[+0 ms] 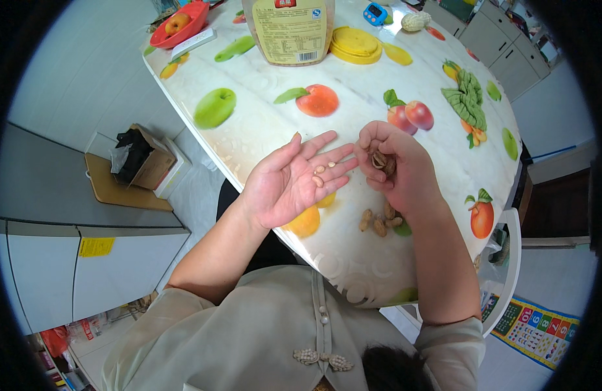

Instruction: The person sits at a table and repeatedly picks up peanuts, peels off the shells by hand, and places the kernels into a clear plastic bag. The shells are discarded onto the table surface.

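Note:
My left hand (301,181) is turned palm up above the table's near edge, its fingers spread. A few pale shelled peanut kernels (318,176) rest on its palm and fingers. Beside those fingertips, my right hand (398,166) is curled around brown peanut shells (383,162), one of which looks split open. The fingers hide part of the shells. Several unshelled peanuts (380,223) lie in a small group on the tabletop, just below my right hand and left of the right forearm.
A fruit-print cover lies over the table (359,141). At its far side stand a large labelled plastic jar (291,34), a yellow lid (356,45), a blue gadget (375,14) and a red basket (196,19) holding an apple. A green cloth (466,100) lies right. A white chair (513,264) adjoins the table.

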